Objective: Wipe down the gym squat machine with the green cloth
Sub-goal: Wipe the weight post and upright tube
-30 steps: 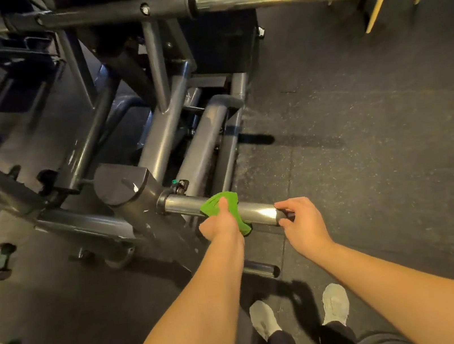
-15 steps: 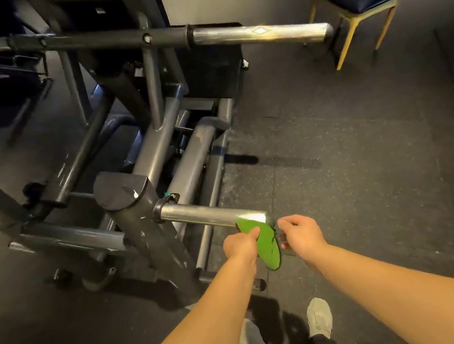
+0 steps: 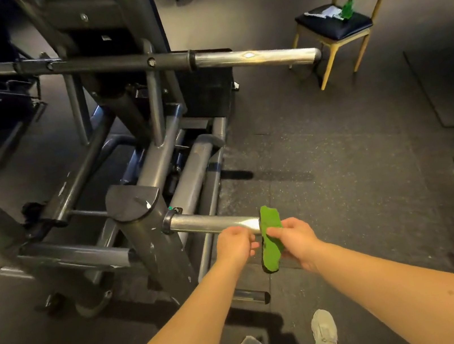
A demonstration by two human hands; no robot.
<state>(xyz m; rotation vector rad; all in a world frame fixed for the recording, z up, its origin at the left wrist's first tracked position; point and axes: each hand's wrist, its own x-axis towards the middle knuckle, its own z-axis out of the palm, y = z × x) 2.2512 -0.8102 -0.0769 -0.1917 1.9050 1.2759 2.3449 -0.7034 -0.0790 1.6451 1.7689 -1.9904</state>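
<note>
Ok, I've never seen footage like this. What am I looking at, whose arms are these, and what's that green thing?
The camera is worn on a person's head and looks down, so the two bare arms are the wearer's own. The right hand pinches the green cloth, which hangs by the tip of a shiny metal bar on the grey squat machine. The left hand is curled next to it; whether it grips anything is unclear. Further back, a chair holds a green spray bottle.

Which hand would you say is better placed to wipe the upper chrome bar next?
Probably the right hand: it pinches the green cloth, and the upper chrome bar ends on its side.
</note>
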